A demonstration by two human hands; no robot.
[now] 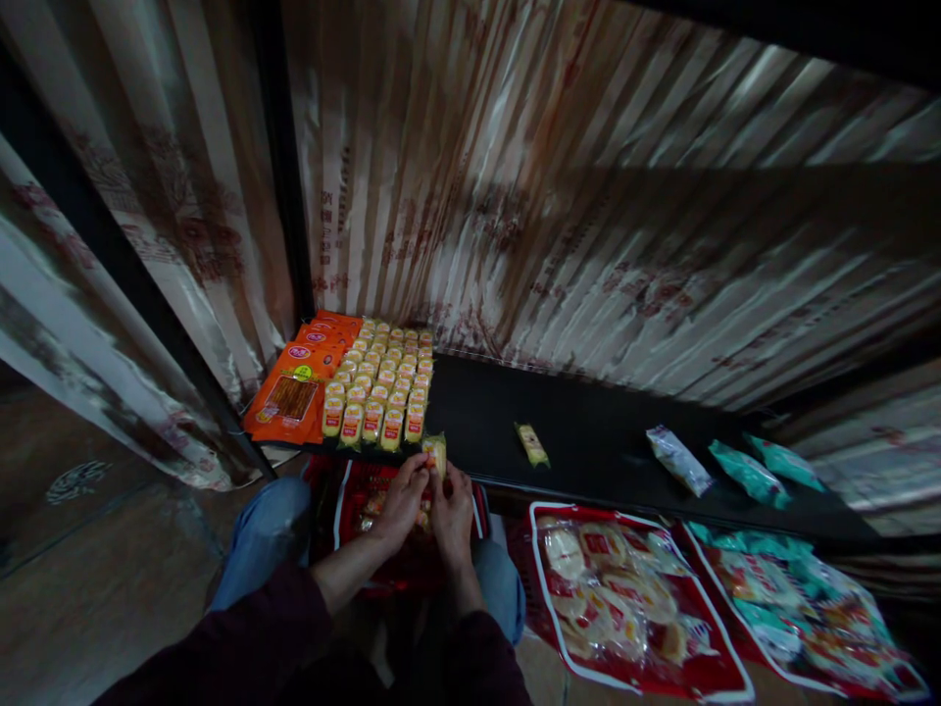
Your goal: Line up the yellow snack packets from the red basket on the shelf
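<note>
Between the fingertips of my left hand (404, 498) and my right hand (451, 502) is a small yellow wrapped snack cake (436, 451), held upright at the shelf's front edge. Both hands are closed on it. Just beyond stand rows of matching wrapped cakes (378, 378) on the black shelf (477, 412). Orange snack bags (283, 392) lie to their left. Under my hands, between my knees, sits a red basket (339, 510) with some wrapped items in it, partly hidden by my forearms.
A lone wrapped cake (531, 444) lies mid-shelf. Farther right are a pale packet (677, 459) and teal packets (750, 473). Red baskets of packaged bread (614, 588) and mixed packets (816, 608) stand below. Black posts (275, 147) and patterned curtains (500, 196) enclose the shelf.
</note>
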